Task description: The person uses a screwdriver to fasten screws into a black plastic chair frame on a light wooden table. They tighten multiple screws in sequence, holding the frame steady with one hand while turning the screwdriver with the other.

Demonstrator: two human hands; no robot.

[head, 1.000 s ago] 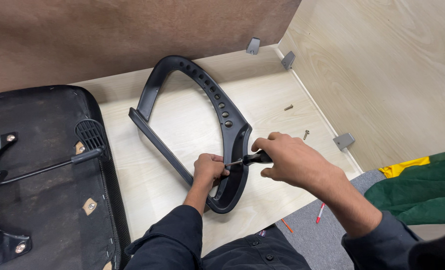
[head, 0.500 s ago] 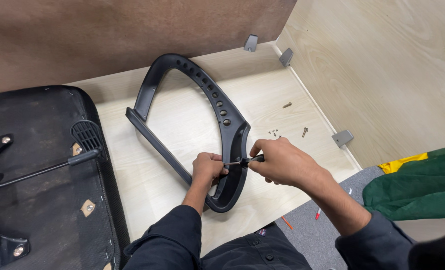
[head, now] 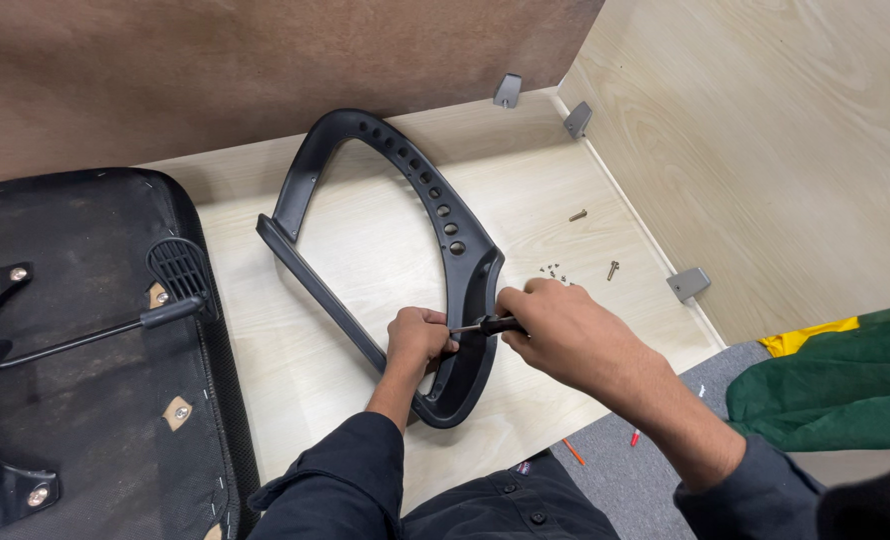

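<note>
Left hand point(head: 420, 340) grips the armrest point(head: 445, 235) on the bench point(head: 365, 250); right hand point(head: 555, 330) holds a screwdriver point(head: 487, 325) against it, screws point(head: 555, 270) just beyond.

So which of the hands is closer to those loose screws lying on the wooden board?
The right hand. It grips the screwdriver just below the loose screws, while the left hand sits farther off, inside the black plastic frame.

A furniture-assembly workshop is showing here: plywood panels point(head: 765, 150) with grey brackets point(head: 687, 284), loose screws point(head: 577, 215), an upturned chair seat point(head: 75, 350) lying alongside.
</note>
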